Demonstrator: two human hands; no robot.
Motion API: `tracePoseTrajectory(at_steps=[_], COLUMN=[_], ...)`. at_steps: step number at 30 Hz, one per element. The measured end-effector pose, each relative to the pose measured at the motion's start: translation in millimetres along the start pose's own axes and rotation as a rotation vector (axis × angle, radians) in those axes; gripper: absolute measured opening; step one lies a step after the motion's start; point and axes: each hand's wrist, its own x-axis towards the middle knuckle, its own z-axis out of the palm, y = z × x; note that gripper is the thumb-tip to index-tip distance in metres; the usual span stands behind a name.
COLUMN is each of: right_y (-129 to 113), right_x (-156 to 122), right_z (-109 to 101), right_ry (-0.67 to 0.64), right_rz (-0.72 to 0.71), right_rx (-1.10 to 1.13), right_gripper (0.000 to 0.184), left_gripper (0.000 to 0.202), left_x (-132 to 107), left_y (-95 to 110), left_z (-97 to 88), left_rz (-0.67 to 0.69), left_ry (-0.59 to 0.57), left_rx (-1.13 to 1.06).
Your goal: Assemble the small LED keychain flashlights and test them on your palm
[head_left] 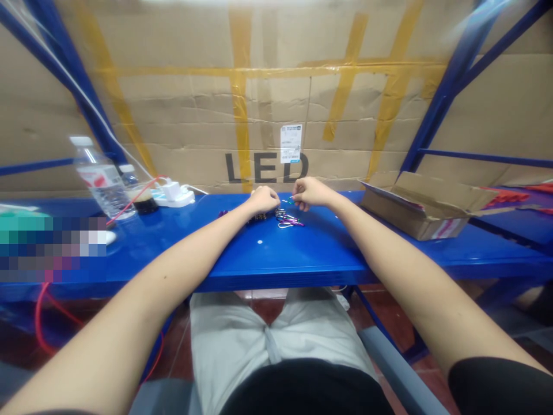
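Observation:
My right hand pinches a small green carabiner just above the table, with a bit of silver metal beside it. My left hand is closed, its fingertips pointing toward the green piece; what it holds is hidden. Below and between the hands lies a small group of carabiners, purple and silver, on the blue table. Small metal chain or ring parts lie under the left hand, partly covered by it and too small to make out.
On the right stands an open cardboard box, with red-orange pieces behind it. At left are a water bottle, a dark-liquid cup and a white power strip. Cardboard marked LED backs the blue table.

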Motion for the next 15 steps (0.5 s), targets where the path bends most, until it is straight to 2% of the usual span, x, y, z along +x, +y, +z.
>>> tracePoseTrajectory(at_steps=[2,5,7,9,12,15], right_y=[-1,-2,-4,-5,-6,-5], right_x=[-1,-3,-4,-4,-3,-1], right_z=[-1,-2,-2,0,4,7], right_ry=[-0.041,-0.171,-0.235,-0.243,-0.214,-0.228], right_rz=[0.006,0.009,-0.014,-0.069,-0.159,-0.177], right_rx=[-0.005,-0.027,-0.058,-0.124,-0.222,-0.252], right_gripper=[0.021,0.013,0.006,0.001,0.004,0.008], left_gripper=[0.016,0.019,0.020,0.020,0.017,0.014], left_x=[0,0,0,-2,-5,-7], left_y=[0,-6,-16,-28,-48,-66], left_z=[-3.6,-14.7,-27.1,-42.4,-65.4,-81.3], left_rz=[0.000,0.014,0.005,-0.033,-0.147,-0.303], left_ry=[0.039,0.124,0.191,0.236,0.279,0.268], left_rx=[0.042,0.143,0.200,0.234,0.240,0.202])
